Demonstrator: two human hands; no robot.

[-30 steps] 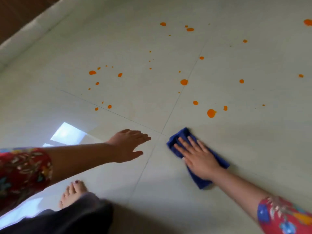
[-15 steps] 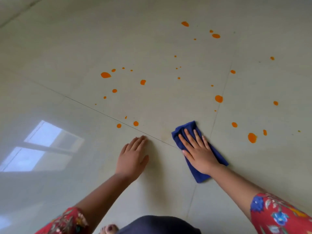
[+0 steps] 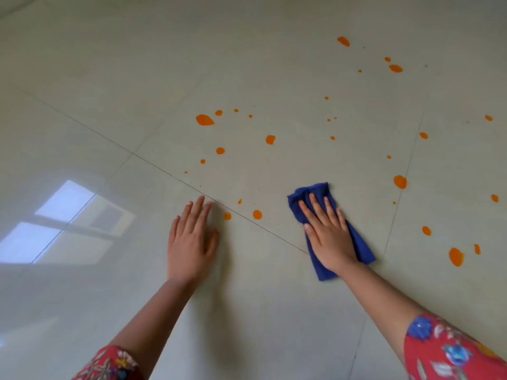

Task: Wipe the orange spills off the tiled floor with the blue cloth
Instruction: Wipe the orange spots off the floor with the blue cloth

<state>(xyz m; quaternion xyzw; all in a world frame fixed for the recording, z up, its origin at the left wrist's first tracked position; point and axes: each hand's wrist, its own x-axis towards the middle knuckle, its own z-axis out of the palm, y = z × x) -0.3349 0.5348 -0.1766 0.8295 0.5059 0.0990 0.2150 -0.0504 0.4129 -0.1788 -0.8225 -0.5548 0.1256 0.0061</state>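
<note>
The folded blue cloth point(image 3: 362, 246) lies flat on the pale tiled floor point(image 3: 247, 311). My right hand point(image 3: 327, 234) presses on it with straight fingers, covering its middle. My left hand point(image 3: 192, 241) rests flat on the bare tile to the left, fingers straight, holding nothing. Orange spills dot the floor ahead: two drops point(image 3: 257, 214) just beyond my left fingertips, a bigger blob point(image 3: 204, 120) farther back, a large one point(image 3: 455, 256) to the right of the cloth, and several more scattered toward the far right.
Thin grout lines point(image 3: 170, 174) cross the floor diagonally. A bright window reflection point(image 3: 63, 223) shines on the glossy tile at the left. My red floral sleeves point(image 3: 450, 352) show at the bottom corners.
The view has shifted left and closer to the floor. My right hand has slid the cloth forward a little; its front edge is bunched. My left hand stays flat on the tile.
</note>
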